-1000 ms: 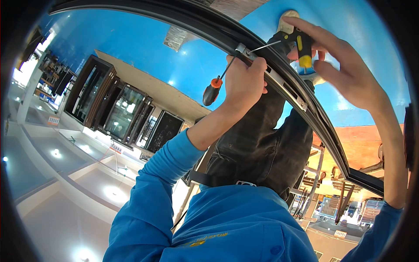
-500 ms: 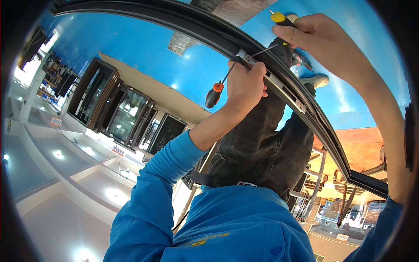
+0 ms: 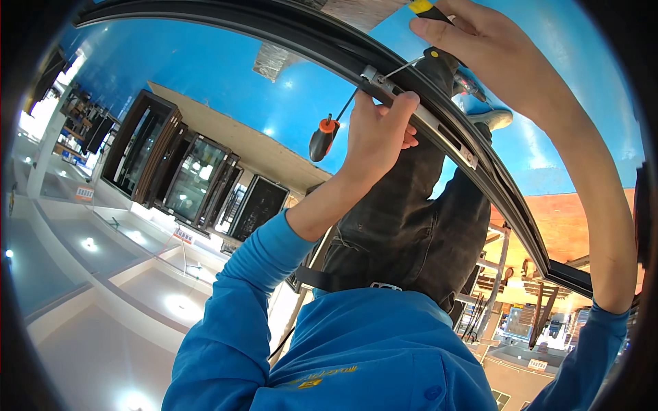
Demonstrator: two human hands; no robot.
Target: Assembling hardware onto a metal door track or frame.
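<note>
A long dark frame profile (image 3: 301, 44) curves across the view, with a silver metal strip (image 3: 449, 140) along it. My left hand (image 3: 377, 137) is closed at the profile's near edge, its thumb pressed beside the strip. Close to its fingertips runs the thin shaft of a screwdriver with a black and orange handle (image 3: 323, 139), which slants down to the left; the fingers hide whether they touch it. My right hand (image 3: 497, 51) grips a black driver handle with a yellow end (image 3: 420, 6). From there a thin shaft reaches a small silver fitting (image 3: 370, 74) on the profile.
Dark framed panels (image 3: 195, 178) stand in a row at the left. Beyond the profile lies a blue floor (image 3: 205, 82) with a grey flat piece (image 3: 271, 61) on it. My legs in dark trousers (image 3: 384, 233) are just below the profile, and a metal rack (image 3: 497, 267) stands at the right.
My right hand and its driver have moved up and left, with the yellow end now at the top edge. The profile, my left hand and the orange-handled screwdriver have shifted slightly the same way.
</note>
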